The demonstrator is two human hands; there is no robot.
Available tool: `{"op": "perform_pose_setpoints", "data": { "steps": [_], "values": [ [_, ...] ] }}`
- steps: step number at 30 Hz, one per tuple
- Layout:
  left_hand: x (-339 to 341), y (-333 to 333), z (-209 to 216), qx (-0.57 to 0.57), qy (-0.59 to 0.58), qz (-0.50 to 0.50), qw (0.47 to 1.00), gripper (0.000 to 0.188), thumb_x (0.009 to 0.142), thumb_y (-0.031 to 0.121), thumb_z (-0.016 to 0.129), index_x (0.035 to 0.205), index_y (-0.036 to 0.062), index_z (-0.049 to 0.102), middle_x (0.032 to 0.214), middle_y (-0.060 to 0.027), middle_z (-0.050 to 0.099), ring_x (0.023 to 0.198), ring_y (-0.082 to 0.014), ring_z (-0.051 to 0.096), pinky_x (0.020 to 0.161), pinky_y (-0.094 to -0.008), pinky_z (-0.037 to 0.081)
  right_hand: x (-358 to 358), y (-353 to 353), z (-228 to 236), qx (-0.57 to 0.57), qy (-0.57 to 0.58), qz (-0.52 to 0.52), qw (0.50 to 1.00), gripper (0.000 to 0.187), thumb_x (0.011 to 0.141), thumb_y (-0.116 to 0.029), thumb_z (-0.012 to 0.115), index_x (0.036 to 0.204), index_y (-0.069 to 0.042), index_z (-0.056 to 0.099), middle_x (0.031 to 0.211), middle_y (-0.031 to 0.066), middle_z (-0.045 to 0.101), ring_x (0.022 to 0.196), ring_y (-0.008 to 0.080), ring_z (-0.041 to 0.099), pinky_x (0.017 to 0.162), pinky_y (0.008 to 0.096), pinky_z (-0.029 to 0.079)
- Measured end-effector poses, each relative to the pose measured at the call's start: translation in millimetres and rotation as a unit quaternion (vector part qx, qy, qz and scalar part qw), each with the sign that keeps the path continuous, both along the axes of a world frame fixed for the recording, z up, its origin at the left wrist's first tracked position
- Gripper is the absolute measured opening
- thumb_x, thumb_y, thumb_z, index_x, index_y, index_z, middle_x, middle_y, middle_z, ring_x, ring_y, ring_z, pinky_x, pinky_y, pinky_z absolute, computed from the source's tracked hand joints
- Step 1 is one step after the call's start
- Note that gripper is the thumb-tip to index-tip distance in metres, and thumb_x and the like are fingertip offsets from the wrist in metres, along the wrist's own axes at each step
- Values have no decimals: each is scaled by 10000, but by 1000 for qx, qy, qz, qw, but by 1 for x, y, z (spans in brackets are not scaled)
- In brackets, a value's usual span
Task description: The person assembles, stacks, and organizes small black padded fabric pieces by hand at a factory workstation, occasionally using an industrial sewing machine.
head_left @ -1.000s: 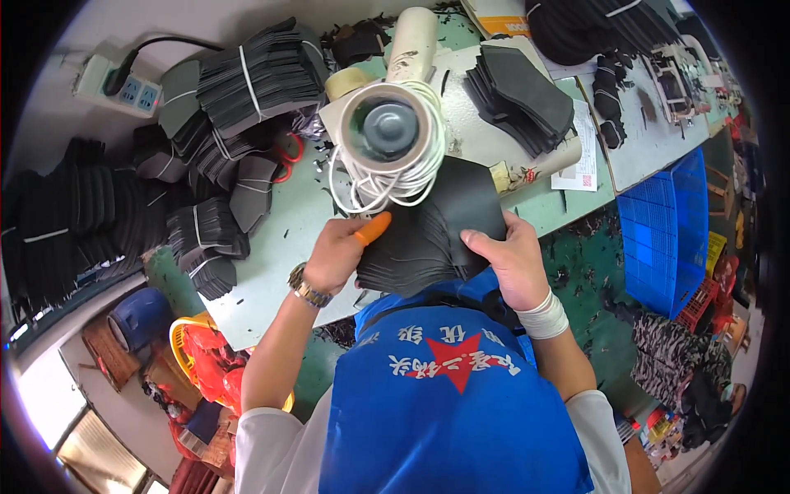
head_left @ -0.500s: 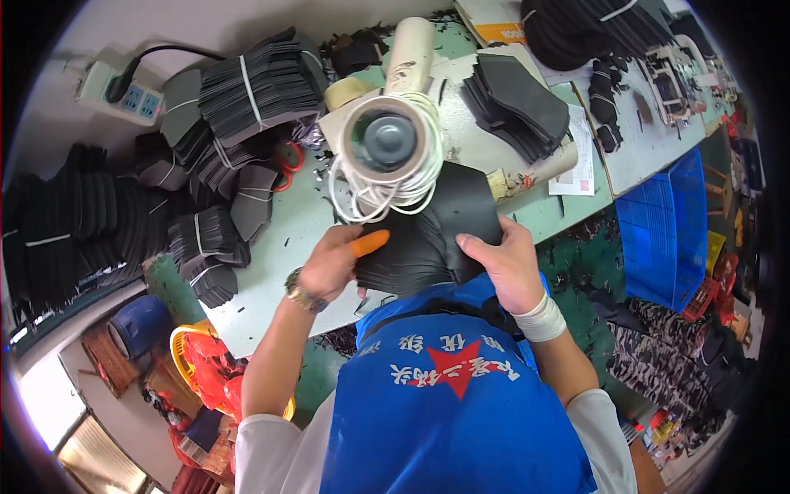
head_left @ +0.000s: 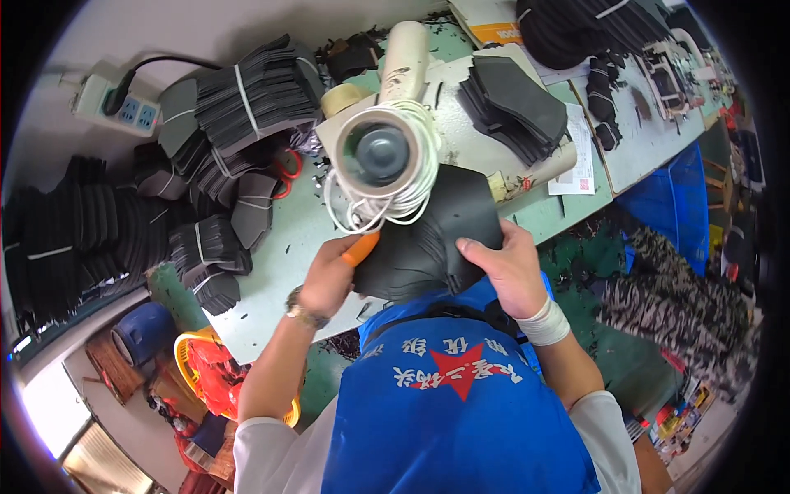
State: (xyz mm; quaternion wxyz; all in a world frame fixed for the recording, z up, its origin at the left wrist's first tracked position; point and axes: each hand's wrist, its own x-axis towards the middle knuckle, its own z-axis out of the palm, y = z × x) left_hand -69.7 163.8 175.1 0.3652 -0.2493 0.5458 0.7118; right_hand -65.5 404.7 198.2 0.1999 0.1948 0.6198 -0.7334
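Both my hands hold a stack of black shaped leather pieces [head_left: 432,239] just above my blue apron [head_left: 461,403]. My left hand [head_left: 329,276] grips the stack's left edge and has an orange tool [head_left: 360,248] in it. My right hand [head_left: 506,267], with a white band at the wrist, clasps the stack's right side, thumb on top. Right behind the stack stands a machine with a coil of white cord [head_left: 387,177] around its round grey head.
Banded bundles of black pieces [head_left: 239,99] pile up at the left of the pale green table [head_left: 288,247]. More black pieces [head_left: 514,103] lie at the right. Red scissors [head_left: 288,169], a power strip [head_left: 115,103], a blue crate [head_left: 675,206] and an orange basket [head_left: 210,387] surround it.
The stack and both hands have shifted slightly toward my body and to the right. My grip on the stack stays the same.
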Motion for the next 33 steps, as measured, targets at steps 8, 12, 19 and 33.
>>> {"op": "perform_pose_setpoints", "data": {
  "steps": [8, 12, 19, 33],
  "values": [
    [-4, 3, 1, -53, 50, -93, 993, 360, 956, 281, 508, 996, -63, 606, 611, -71, 604, 431, -122, 558, 351, -253, 399, -2, 3, 7, -2, -10, -32, 999, 261, 787, -26, 661, 1012, 85, 586, 922, 70, 647, 796, 89, 563, 726, 242, 480],
    [-9, -10, 9, 65, -25, -77, 995, 324, 940, 233, 532, 925, -88, 578, 695, -135, 641, 502, -185, 620, 432, -267, 490, 0, -1, -4, 44, 15, -11, 999, 314, 765, -36, 692, 1024, 89, 568, 929, 92, 648, 823, 116, 589, 748, 257, 493],
    [3, -11, -5, -1, 28, -94, 995, 360, 876, 43, 404, 1174, -111, 532, 768, -130, 657, 554, -164, 634, 444, -270, 507, 3, -3, 0, 80, 22, -26, 996, 352, 758, -57, 710, 1028, 82, 532, 935, 89, 633, 817, 112, 579, 747, 250, 486],
    [-10, -11, -5, 77, -11, -89, 993, 357, 941, 163, 500, 1142, -132, 508, 898, -167, 658, 703, -215, 679, 497, -281, 568, 4, -5, -1, 78, 52, -41, 995, 385, 752, -60, 716, 1054, 62, 510, 954, 99, 617, 848, 117, 568, 769, 257, 478]
  ]
}}
